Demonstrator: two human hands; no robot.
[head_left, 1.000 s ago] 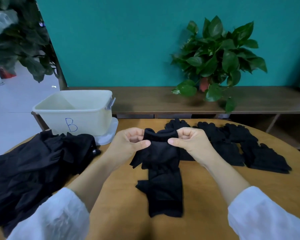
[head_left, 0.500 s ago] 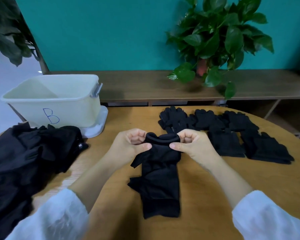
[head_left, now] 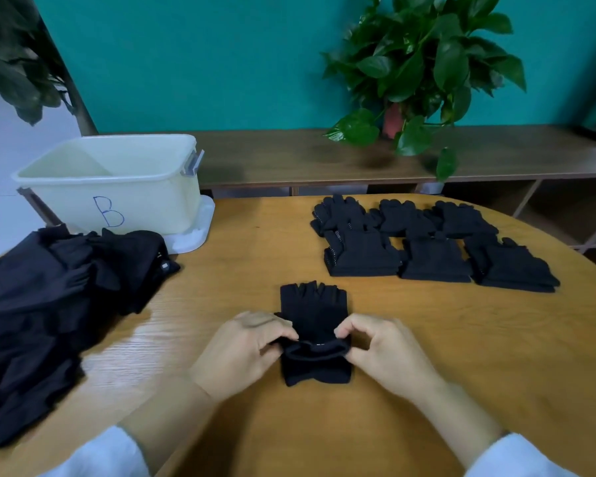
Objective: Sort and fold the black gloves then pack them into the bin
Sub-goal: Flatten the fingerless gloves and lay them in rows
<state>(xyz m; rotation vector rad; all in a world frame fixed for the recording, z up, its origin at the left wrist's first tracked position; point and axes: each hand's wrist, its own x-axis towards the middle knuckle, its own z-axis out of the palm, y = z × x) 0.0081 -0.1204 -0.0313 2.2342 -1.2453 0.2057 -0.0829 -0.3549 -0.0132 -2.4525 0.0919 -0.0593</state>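
Two hands work low in the centre of the frame: the left hand [head_left: 243, 349] and the right hand [head_left: 387, 352] each pinch one end of the rolled cuff of a black glove pair [head_left: 313, 315] between thumb and curled fingers. The pair lies flat on the wooden table [head_left: 427, 356], short fingers pointing up the frame, cuff end nearest the person. Holding both corners at once likely keeps the edges square while the cuff is turned over, so the fold comes out even like the others.

To the upper right of the hands, the folded glove stacks [head_left: 434, 246] sit in two neat rows, close together and apart from the pair in hand; that looks like a staging area for finished pieces. At the left edge of the frame a loose heap of unsorted black gloves [head_left: 49, 304] sprawls, touching the base of the bin.

At upper left stands the pale bin [head_left: 145, 204], marked with a blue B, resting on what seems to be its own lid [head_left: 200, 225]. What shows of its inside is bare wall; the bottom is hidden, so I judge packing has not started
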